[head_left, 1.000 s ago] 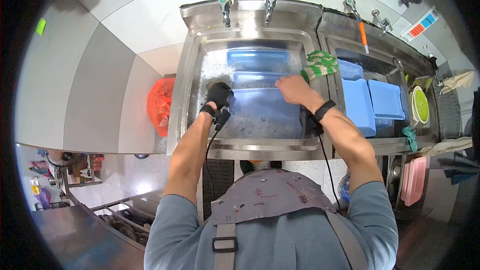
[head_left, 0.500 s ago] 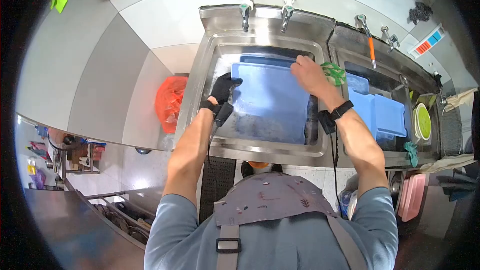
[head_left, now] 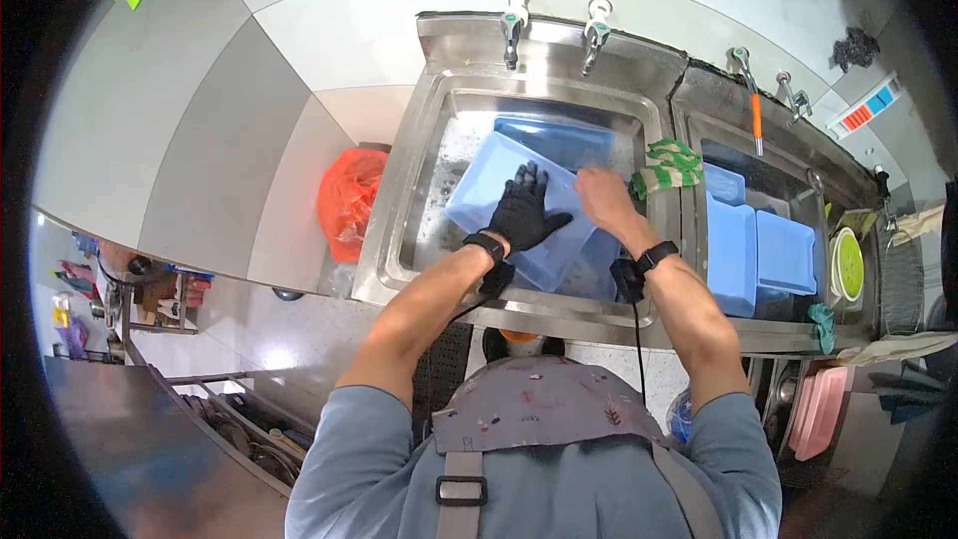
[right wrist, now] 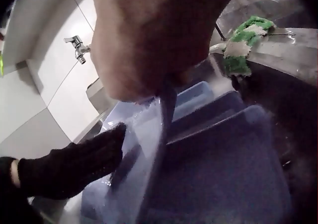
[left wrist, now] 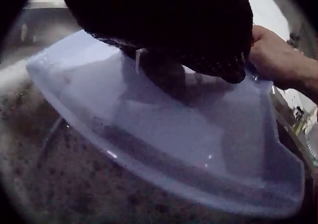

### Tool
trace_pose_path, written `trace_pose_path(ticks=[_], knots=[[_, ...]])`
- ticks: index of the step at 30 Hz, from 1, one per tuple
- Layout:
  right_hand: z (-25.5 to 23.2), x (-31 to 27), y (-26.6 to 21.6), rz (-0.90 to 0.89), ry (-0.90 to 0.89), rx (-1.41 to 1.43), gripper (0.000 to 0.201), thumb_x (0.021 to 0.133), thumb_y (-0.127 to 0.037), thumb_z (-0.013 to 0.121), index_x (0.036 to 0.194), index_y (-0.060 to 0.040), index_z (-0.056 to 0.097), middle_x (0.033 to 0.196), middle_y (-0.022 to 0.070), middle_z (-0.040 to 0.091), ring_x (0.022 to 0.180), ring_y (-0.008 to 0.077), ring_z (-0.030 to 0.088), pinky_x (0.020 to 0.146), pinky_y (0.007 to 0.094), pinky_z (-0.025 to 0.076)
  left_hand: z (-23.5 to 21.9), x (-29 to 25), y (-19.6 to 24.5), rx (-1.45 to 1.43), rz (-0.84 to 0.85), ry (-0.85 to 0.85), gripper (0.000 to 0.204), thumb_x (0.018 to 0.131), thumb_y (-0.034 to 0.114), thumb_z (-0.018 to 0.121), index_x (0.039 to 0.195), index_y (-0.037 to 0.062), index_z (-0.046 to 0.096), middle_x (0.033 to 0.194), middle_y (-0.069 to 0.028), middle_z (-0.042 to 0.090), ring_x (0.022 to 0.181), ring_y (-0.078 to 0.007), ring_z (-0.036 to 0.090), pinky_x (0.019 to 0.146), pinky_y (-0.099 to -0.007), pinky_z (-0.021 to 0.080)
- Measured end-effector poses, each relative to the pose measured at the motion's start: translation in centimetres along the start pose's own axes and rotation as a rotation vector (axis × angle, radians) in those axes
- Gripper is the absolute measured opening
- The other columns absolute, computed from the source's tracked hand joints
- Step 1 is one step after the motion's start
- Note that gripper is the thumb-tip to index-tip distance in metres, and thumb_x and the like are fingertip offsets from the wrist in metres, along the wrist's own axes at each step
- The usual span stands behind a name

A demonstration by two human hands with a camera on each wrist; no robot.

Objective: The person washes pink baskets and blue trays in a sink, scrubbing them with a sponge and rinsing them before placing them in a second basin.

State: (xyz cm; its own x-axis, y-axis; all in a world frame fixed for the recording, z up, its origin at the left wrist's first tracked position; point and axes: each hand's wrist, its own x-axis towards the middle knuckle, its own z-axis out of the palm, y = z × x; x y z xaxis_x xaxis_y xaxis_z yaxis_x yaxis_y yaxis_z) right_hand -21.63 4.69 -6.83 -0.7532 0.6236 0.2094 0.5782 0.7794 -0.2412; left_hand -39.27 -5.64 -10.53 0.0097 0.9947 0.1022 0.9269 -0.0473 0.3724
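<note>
R hand (head_left: 607, 202) pinches blue tray (head_left: 487, 180) approx 2 o'clock on its rim, L hand (head_left: 524, 214) spread flat on it; wet rim might slip if pinch loosens.

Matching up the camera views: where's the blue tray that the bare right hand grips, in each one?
Head: tilted blue tray near the middle, under the gloved left hand.
Left wrist: spans the picture from the left to the lower right, below the dark glove.
Right wrist: lower part, left of centre, left of the darker blue trays.
Shared landmark: bare right hand at its edge: right of centre, upper right, top centre respectively.
</note>
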Motion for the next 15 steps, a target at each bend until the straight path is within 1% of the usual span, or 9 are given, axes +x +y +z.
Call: trace_pose_path(ticks=[2,4,5,6,8,11,12,14,15], knots=[[-0.3,-0.6,0.6,-0.034,0.016,0.006,0.018,0.093,-0.017,0.059,0.088,0.0003,0.063,0.087,0.0209,0.064,0.086,0.0427,0.062,0.076,0.0508,0.05,0.0,-0.3,-1.3,-0.028,0.022,-0.06,0.103,0.089,0.065,0.057,0.15,-0.0112,0.025,0.156,-0.038,0.018,0.147,-0.0502,0.019,0.12,-0.051,0.021],[-0.8,-0.9,0.6,-0.028,0.023,0.024,0.018,0.093,-0.017,0.059,0.088,0.0001,0.063,0.087,0.021,0.063,0.086,0.0428,0.062,0.076,0.051,0.05,0.6,0.3,-3.6,0.047,-0.145,-0.002,0.104,0.089,0.065,0.056,0.151,-0.0106,0.023,0.157,-0.0376,0.018,0.147,-0.0493,0.019,0.121,-0.0488,0.02],[-1.0,-1.0,0.6,-0.025,0.03,0.043,0.019,0.093,-0.018,0.059,0.088,-0.0001,0.063,0.087,0.021,0.063,0.086,0.0428,0.062,0.076,0.0513,0.05,0.0,0.8,-4.6,0.041,-0.176,-0.071,0.107,0.089,0.071,0.049,0.153,-0.0091,0.019,0.159,-0.0347,0.014,0.151,-0.0456,0.013,0.122,-0.051,0.017],[-1.1,-1.1,0.4,-0.023,0.029,0.04,0.019,0.093,-0.018,0.059,0.088,-0.0001,0.063,0.087,0.021,0.063,0.086,0.0428,0.062,0.076,0.0513,0.05,-0.1,1.2,-5.1,0.032,-0.177,-0.125,0.109,0.089,0.072,0.049,0.152,-0.0108,0.018,0.159,-0.0353,0.013,0.15,-0.0462,0.012,0.122,-0.0492,0.016],[-0.7,-0.6,0.1,0.007,0.042,0.026,0.018,0.092,-0.017,0.059,0.088,-0.0001,0.062,0.088,0.0214,0.063,0.087,0.0432,0.062,0.077,0.052,0.049,-0.1,1.6,-2.9,-0.051,-0.212,-0.107,0.108,0.088,0.07,0.052,0.152,-0.0121,0.02,0.159,-0.0357,0.013,0.15,-0.0473,0.012,0.122,-0.0497,0.015],[-0.6,-0.3,0.1,0.018,0.096,0.061,0.018,0.089,-0.016,0.063,0.083,0.0005,0.063,0.084,0.0217,0.065,0.084,0.0424,0.064,0.075,0.0523,0.05,-0.2,0.1,1.3,-0.023,0.071,-0.198,0.109,0.087,0.067,0.058,0.151,-0.0123,0.02,0.158,-0.0364,0.014,0.149,-0.0497,0.014,0.122,-0.0502,0.016],[-0.5,-0.4,0.1,0.019,0.096,0.061,0.018,0.089,-0.016,0.063,0.083,0.0005,0.063,0.084,0.0217,0.065,0.084,0.0424,0.064,0.075,0.0523,0.05,-0.3,0.3,1.1,-0.023,0.071,-0.197,0.109,0.087,0.067,0.058,0.151,-0.0123,0.02,0.158,-0.0364,0.014,0.149,-0.0497,0.014,0.122,-0.0502,0.016],[-0.7,-0.8,0.1,0.05,0.126,0.094,0.018,0.09,-0.016,0.063,0.083,0.0004,0.063,0.085,0.0223,0.065,0.084,0.043,0.063,0.075,0.0527,0.05,0.7,1.1,-0.8,-0.064,-0.007,-0.071,0.109,0.085,0.065,0.063,0.149,-0.0141,0.025,0.155,-0.0413,0.017,0.146,-0.0517,0.019,0.121,-0.0501,0.019],[-0.7,-1.1,0.0,0.049,0.123,0.093,0.018,0.09,-0.016,0.063,0.083,0.0004,0.063,0.085,0.0223,0.065,0.084,0.043,0.063,0.075,0.0527,0.05,0.8,1.9,-2.4,-0.049,-0.082,-0.029,0.109,0.086,0.067,0.06,0.148,-0.0154,0.023,0.154,-0.042,0.017,0.146,-0.0513,0.019,0.121,-0.0499,0.019]])
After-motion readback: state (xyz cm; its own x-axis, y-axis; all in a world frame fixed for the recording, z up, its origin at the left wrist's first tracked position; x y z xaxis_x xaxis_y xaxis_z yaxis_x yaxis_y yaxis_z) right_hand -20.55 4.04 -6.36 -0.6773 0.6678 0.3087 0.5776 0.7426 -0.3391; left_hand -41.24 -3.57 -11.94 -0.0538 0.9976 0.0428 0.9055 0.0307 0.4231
